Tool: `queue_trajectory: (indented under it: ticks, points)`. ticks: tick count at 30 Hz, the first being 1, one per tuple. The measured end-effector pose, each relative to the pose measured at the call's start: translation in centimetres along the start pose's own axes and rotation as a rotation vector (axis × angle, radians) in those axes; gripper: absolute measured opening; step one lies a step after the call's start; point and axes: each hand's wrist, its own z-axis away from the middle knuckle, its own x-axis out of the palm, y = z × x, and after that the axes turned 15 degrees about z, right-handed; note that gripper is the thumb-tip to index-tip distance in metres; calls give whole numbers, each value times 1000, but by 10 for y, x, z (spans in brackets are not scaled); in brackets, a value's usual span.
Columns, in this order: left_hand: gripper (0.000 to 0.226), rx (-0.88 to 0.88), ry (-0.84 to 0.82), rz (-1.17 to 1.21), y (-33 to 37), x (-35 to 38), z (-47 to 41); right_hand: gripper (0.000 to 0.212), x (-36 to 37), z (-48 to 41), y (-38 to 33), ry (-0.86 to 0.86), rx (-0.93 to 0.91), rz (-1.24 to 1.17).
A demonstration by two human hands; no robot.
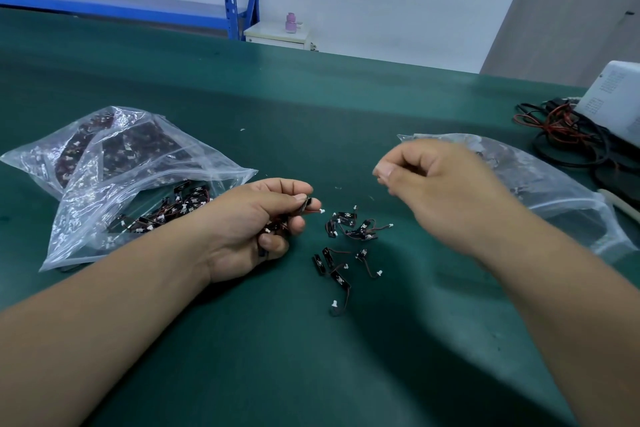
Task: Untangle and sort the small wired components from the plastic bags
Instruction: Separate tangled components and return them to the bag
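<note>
Currently wired components [309,205] are clutched in the left hand [249,225], at nine o'clock of the loose pile [349,236]. The grip of the right hand [450,191] is curled and blurred, so what is pinched cannot be told. A snagged wire could be torn if yanked.

Three clear plastic bags [145,184]: two overlapping on the left, one on the right. About eight loose wired components [346,239] lie on the mat [311,357]; more, uncountable, fill the left hand [256,218] and one bag.

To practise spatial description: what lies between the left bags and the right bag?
Head view: the left hand gripping a bunch of components, a loose pile on the mat, and the right hand.
</note>
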Motion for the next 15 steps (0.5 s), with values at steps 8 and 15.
queue_trajectory:
  ticks: [8,15]
  points:
    - [13,0,-20,-6,-1,-1,-2,27,28,-3,23,-241,40,257]
    - [12,1,-28,-16,-1,-1,-1,20,31,2,22,-341,-67,547]
